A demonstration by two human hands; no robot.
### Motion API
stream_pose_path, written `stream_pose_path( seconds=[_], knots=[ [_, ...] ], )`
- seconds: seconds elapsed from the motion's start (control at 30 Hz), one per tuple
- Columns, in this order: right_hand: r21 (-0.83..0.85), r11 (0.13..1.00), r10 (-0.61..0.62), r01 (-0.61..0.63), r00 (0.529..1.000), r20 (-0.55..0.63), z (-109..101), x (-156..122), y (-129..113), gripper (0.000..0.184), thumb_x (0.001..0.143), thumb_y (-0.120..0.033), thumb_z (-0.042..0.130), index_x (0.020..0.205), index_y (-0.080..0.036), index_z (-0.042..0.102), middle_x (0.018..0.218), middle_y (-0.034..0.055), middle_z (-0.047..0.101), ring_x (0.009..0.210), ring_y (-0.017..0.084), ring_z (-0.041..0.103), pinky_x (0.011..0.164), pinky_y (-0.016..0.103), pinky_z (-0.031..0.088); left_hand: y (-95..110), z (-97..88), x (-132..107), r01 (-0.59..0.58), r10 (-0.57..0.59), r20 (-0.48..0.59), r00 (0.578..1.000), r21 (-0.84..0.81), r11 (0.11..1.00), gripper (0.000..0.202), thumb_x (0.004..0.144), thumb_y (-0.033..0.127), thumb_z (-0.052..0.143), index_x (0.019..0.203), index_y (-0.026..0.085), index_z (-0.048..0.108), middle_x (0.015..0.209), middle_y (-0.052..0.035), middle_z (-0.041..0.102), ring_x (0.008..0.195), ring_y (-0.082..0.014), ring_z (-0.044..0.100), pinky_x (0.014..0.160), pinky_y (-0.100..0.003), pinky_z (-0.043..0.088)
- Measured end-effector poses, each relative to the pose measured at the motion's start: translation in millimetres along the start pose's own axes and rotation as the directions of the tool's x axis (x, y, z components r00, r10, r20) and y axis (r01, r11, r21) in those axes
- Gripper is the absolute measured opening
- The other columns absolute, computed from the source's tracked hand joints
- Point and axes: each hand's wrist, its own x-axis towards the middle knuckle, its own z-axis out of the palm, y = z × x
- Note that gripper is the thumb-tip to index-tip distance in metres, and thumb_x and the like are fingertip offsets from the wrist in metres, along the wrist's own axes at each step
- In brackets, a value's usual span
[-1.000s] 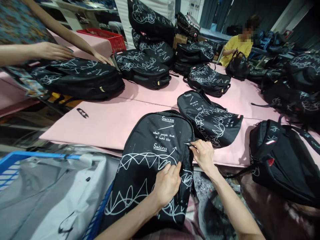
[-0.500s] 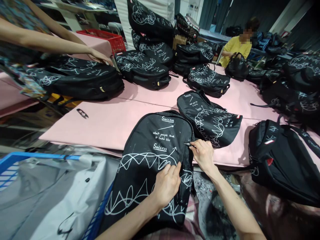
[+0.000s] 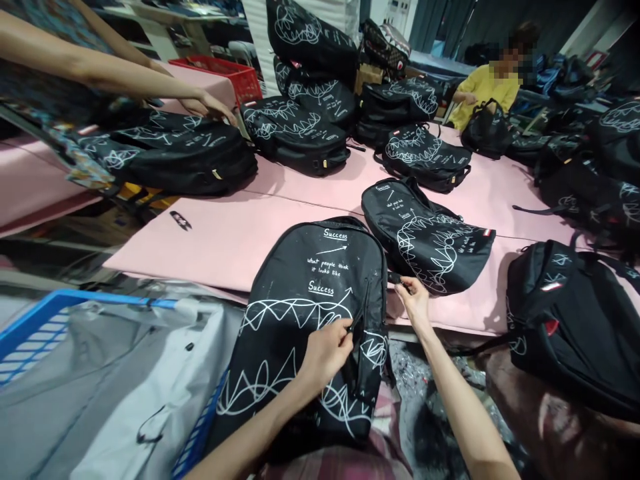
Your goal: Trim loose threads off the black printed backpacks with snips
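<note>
Two bare hands at one black backpack [image 3: 287, 260], lower middle of the frame, printed front upward, upper part over the near edge of a pink tabletop [image 3: 240, 227], bottom end near plaid cloth [image 3: 320, 465]. On its front, white scribbles, arrows, "Success" twice and "what people think it looks like". Left hand [image 3: 326, 348] on the lower front, thumb and fingers pinched together at the edge of a dark side opening [image 3: 361, 327]; cannot tell whether on fabric or a zip pull. Right hand [image 3: 416, 303] farther right, clear of the bag, thumb and finger clamped on a small dark object [image 3: 397, 277] just beside the bag's right edge; too small to identify. Right of centre, a second printed backpack [image 3: 430, 247], flat on the pink tabletop. At lower left, a blue crate [image 3: 90, 297] with grey sheeting [image 3: 145, 393] inside. At upper left, a co-worker's arms [image 3: 125, 70] over a large backpack [image 3: 190, 157]. At upper right, a person in yellow [image 3: 493, 92] behind a dark bag [image 3: 487, 130].
</note>
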Motion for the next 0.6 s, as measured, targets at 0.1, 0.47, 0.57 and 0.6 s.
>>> stream_pose_path(
  seconds=[0.1, 0.47, 0.57, 0.6],
  knots=[
    [-0.081, 0.996, 0.035, -0.030, 0.998, 0.057, 20.7, -3.1, 33.4, 0.030, 0.078, -0.041, 0.054, 0.091, -0.015, 0.061, 0.087, 0.0061, 0.068, 0.077, 0.020, 0.062, 0.071, 0.032, 0.047, -7.4, -5.8, 9.6, 0.242, -0.215, 0.115, 0.970, -0.348, 0.906, 0.020, 0.071, 0.028, 0.053, 0.082, 0.014, 0.062, 0.053, 0.0037, 0.055, 0.049, -0.0115, 0.052, 0.054, -0.023, 0.042],
    [-0.426, 0.899, -0.028, 0.098, 0.986, 0.167, 18.4, 4.1, 67.1, 0.029, 0.084, -0.030, 0.046, 0.105, -0.016, 0.059, 0.100, 0.0098, 0.062, 0.087, 0.022, 0.058, 0.076, 0.032, 0.044, -3.7, -27.0, 11.7, 0.389, -0.352, 0.184, 0.918, -0.589, 0.709, 0.022, 0.057, 0.024, 0.061, 0.075, 0.013, 0.060, 0.051, 0.0061, 0.051, 0.048, -0.0073, 0.044, 0.054, -0.021, 0.037],
    [-0.546, 0.834, -0.007, 0.085, 0.990, 0.143, -1.7, 28.5, 71.0, 0.029, 0.086, -0.026, 0.044, 0.109, -0.015, 0.057, 0.103, 0.0122, 0.060, 0.085, 0.021, 0.056, 0.076, 0.032, 0.041, -4.9, -28.7, 11.2, 0.399, -0.367, 0.181, 0.912, -0.594, 0.699, 0.023, 0.056, 0.024, 0.063, 0.075, 0.013, 0.061, 0.052, 0.0052, 0.053, 0.048, -0.0075, 0.044, 0.053, -0.021, 0.037],
    [-0.580, 0.811, 0.001, 0.075, 0.992, 0.130, -8.9, 36.5, 71.8, 0.028, 0.086, -0.025, 0.043, 0.109, -0.014, 0.057, 0.102, 0.0137, 0.060, 0.086, 0.022, 0.056, 0.076, 0.032, 0.040, -5.3, -28.8, 11.1, 0.402, -0.377, 0.174, 0.910, -0.595, 0.696, 0.023, 0.055, 0.024, 0.063, 0.075, 0.013, 0.061, 0.052, 0.0051, 0.053, 0.048, -0.0074, 0.044, 0.053, -0.021, 0.037]
  ],
)
